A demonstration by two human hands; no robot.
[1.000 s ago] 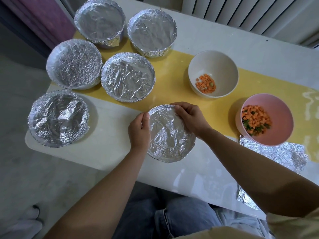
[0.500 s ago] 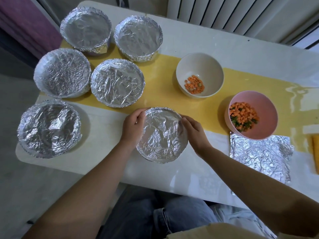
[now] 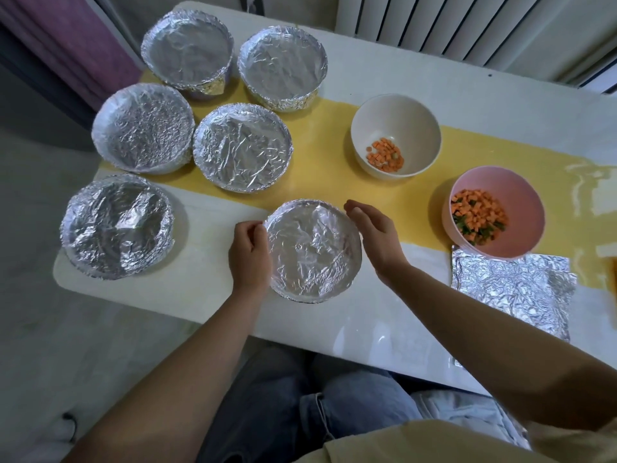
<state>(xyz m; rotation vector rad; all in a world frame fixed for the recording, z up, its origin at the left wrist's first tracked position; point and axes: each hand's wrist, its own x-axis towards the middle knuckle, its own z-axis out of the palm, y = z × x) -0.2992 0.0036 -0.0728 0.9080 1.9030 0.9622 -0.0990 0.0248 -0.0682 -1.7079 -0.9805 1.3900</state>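
Note:
A bowl covered with foil [image 3: 312, 252] stands near the table's front edge, straight ahead of me. My left hand [image 3: 248, 255] is at its left rim, fingers curled and fingertips pinching the foil edge. My right hand [image 3: 374, 235] lies along the bowl's right rim with its fingers straight and held together; I cannot tell if it touches the foil. Several other foil-covered bowls [image 3: 242, 147] stand to the left and at the back.
A white bowl [image 3: 395, 111] with a few carrot cubes and a pink bowl [image 3: 514, 192] with carrot and green bits stand on the yellow runner [image 3: 320, 162] at the right. A flat foil sheet [image 3: 510, 289] lies by the pink bowl. A radiator is behind the table.
My right hand has come off the bowl's far rim to its right side and straightened its fingers. My left hand stays at the left rim. The view has shifted slightly.

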